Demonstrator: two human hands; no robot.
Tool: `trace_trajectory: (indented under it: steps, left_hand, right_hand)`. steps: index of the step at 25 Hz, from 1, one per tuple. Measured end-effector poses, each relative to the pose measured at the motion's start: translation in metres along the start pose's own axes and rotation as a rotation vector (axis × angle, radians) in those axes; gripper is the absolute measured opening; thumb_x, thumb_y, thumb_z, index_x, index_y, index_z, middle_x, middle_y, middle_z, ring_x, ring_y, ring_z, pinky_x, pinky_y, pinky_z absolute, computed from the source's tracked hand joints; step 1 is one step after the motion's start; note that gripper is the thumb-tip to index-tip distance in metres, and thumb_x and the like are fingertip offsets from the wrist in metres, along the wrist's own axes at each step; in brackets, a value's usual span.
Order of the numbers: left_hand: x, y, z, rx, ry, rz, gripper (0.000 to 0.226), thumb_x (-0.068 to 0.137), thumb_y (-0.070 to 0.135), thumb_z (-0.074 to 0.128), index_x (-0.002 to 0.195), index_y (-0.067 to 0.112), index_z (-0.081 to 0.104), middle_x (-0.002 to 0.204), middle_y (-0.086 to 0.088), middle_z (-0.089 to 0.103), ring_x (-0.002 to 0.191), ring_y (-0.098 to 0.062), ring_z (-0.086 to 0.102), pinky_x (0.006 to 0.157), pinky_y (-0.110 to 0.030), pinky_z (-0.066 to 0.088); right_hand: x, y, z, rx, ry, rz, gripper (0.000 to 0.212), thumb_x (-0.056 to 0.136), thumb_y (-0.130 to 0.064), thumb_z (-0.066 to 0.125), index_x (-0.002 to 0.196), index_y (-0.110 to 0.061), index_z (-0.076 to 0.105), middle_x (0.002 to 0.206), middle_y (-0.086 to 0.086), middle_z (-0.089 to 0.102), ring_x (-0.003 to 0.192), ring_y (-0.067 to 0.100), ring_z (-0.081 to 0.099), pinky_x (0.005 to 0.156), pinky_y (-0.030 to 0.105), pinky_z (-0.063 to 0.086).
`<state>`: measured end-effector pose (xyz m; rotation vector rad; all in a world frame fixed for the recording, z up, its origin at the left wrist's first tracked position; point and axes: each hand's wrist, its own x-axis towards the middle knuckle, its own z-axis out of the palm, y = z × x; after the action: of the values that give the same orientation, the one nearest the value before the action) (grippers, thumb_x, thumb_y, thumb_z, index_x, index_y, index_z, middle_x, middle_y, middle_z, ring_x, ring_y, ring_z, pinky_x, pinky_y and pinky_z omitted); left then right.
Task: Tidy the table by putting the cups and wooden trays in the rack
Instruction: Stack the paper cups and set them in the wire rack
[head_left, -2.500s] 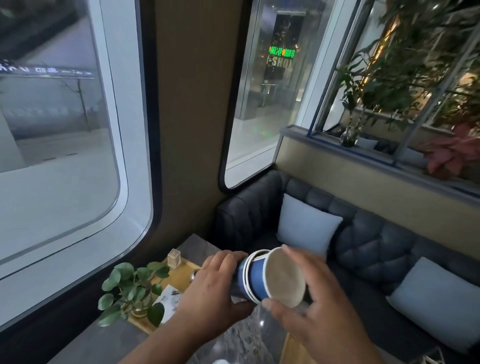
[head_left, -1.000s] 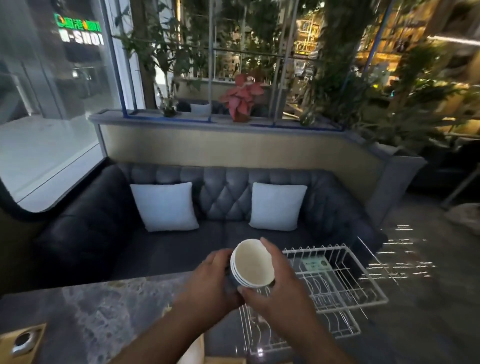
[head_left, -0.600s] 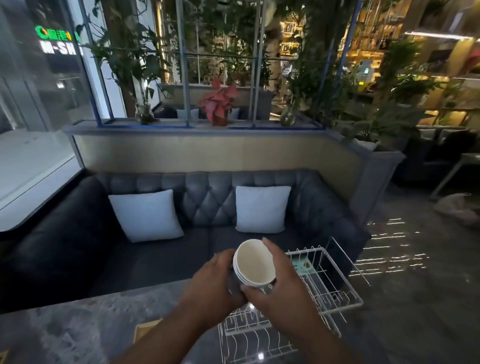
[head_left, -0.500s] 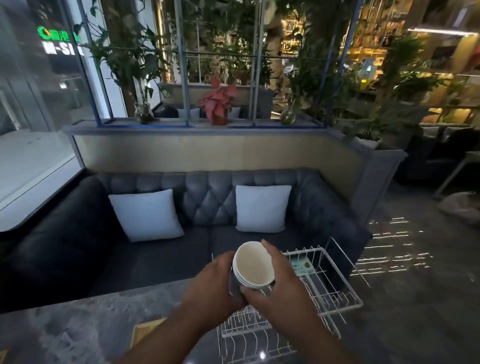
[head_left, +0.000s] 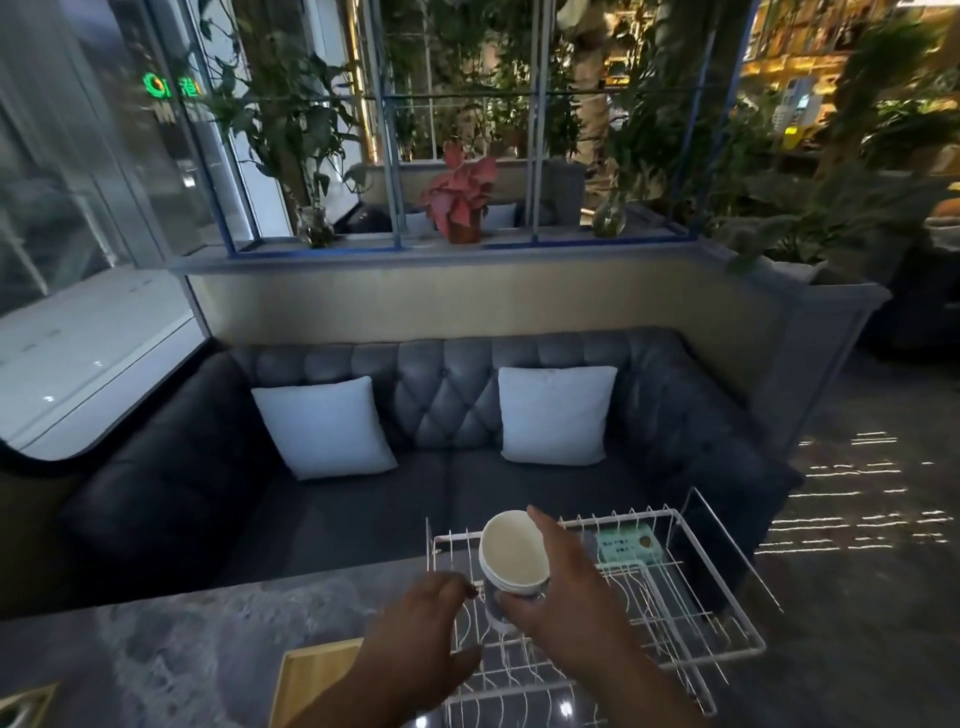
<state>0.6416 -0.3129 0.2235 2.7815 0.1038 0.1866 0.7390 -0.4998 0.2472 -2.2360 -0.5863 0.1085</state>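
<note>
The stack of cups (head_left: 511, 564) hangs over the near-left part of the white wire rack (head_left: 675, 608), mouth tipped up and back toward the camera, so its long axis leans rather than stands plumb; whether its base touches the wires is hidden. The right hand (head_left: 558, 597) has its grip wrapped round the stack's right side and holds it, while the left hand (head_left: 423, 631), just to the stack's left, is loosely spread and off it. So the right hand looks set to lower the stack, with a wooden tray (head_left: 317, 680) waiting on the bench (head_left: 171, 644).
</note>
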Motion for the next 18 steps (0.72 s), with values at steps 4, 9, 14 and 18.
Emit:
trace_trajectory:
  steps: [4, 9, 14, 18]
  left_hand:
    - [-0.005, 0.002, 0.006, 0.254, 0.004, 0.114, 0.059, 0.051, 0.074, 0.079, 0.099, 0.039, 0.078, 0.121, 0.016, 0.072, 0.116, -0.010, 0.069, 0.078, -0.028, 0.060]
    - [-0.003, -0.007, 0.018, 0.229, 0.064, 0.187, 0.039, 0.059, 0.063, 0.083, 0.087, 0.036, 0.078, 0.112, 0.012, 0.076, 0.116, -0.021, 0.070, 0.079, -0.039, 0.064]
    - [-0.003, -0.007, 0.021, 0.206, 0.091, 0.191, 0.030, 0.069, 0.061, 0.076, 0.083, 0.034, 0.077, 0.109, 0.009, 0.075, 0.122, -0.026, 0.067, 0.077, -0.045, 0.064]
    - [-0.003, -0.006, 0.020, 0.229, 0.057, 0.192, 0.032, 0.070, 0.064, 0.071, 0.079, 0.034, 0.077, 0.103, 0.012, 0.075, 0.119, -0.023, 0.068, 0.075, -0.042, 0.065]
  right_hand:
    - [0.012, 0.011, 0.005, -0.006, -0.028, 0.006, 0.104, 0.066, -0.070, 0.074, 0.149, -0.056, 0.012, 0.142, -0.021, 0.042, 0.113, 0.001, 0.049, 0.087, 0.025, 0.039]
    - [0.020, 0.018, 0.010, -0.013, -0.037, -0.003, 0.103, 0.067, -0.074, 0.069, 0.151, -0.054, 0.012, 0.143, -0.020, 0.041, 0.117, 0.002, 0.049, 0.090, 0.026, 0.043]
    - [0.020, 0.019, 0.012, -0.065, -0.018, -0.045, 0.102, 0.068, -0.077, 0.065, 0.151, -0.054, 0.010, 0.141, -0.019, 0.044, 0.119, 0.006, 0.055, 0.090, 0.026, 0.049]
    - [0.017, 0.018, 0.010, -0.041, -0.027, -0.033, 0.104, 0.066, -0.080, 0.065, 0.149, -0.061, 0.006, 0.138, -0.018, 0.048, 0.113, 0.008, 0.059, 0.089, 0.031, 0.052]
